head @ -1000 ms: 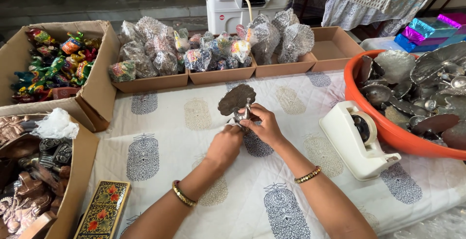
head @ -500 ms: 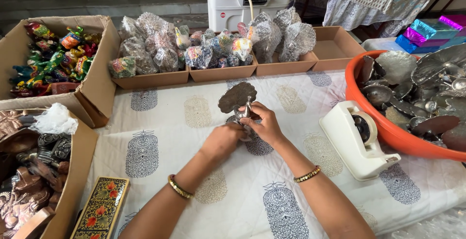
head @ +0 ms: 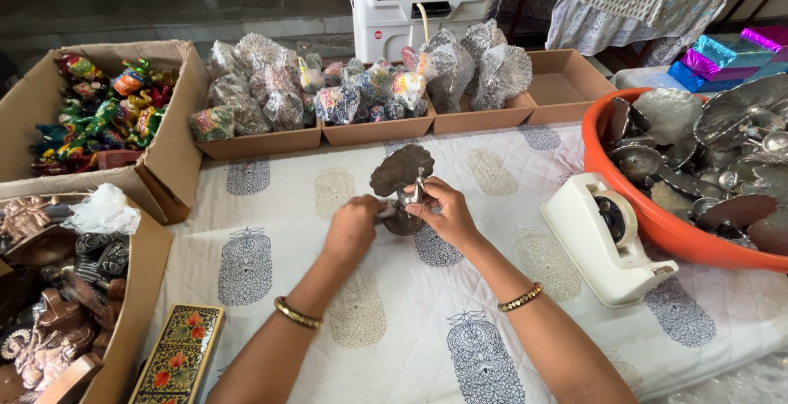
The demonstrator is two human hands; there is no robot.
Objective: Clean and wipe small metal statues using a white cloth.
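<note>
hands: our left hand [head: 351, 225] and right hand [head: 443, 211] both pinch the dark metal peacock figurine [head: 400, 181] | place: upright, mid-counter [head: 271, 199], on the printed cloth | risk: we judge it top-heavy; a loosened grip could tip it over.

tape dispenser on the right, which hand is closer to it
Right. The right hand grips the metal peacock figure, a short gap left of the white tape dispenser. The left hand sits farther left, beyond the figure.
</note>
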